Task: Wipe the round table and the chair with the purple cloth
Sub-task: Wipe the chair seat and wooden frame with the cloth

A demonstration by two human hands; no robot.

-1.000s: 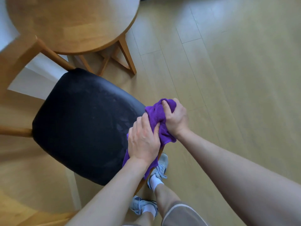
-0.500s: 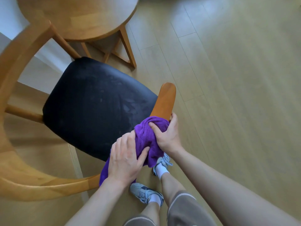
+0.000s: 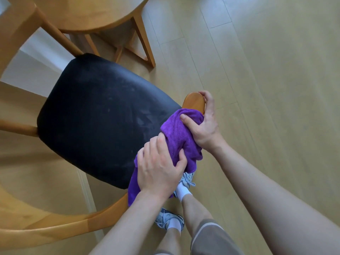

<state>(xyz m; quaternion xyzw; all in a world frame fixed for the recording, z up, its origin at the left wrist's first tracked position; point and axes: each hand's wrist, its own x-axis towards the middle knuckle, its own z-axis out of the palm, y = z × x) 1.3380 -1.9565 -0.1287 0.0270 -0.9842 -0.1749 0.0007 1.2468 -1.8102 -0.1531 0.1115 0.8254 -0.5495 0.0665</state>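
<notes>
The purple cloth is wrapped over the right end of the chair's curved wooden armrest, whose rounded tip pokes out beyond it. My right hand grips the cloth and the armrest near that tip, thumb pressed on the cloth. Lower on the same rail, my left hand grips the cloth, fingers curled over it. The chair's black padded seat lies left of both hands. At the top edge is the round wooden table.
The chair's wooden rail curves round the lower left. Table legs stand just beyond the seat. My two feet in grey shoes stand on the light wood floor under the armrest.
Both hands and the cloth have slid along the armrest toward its tip, leaving less bare wood. My view has come closer to the chair.
</notes>
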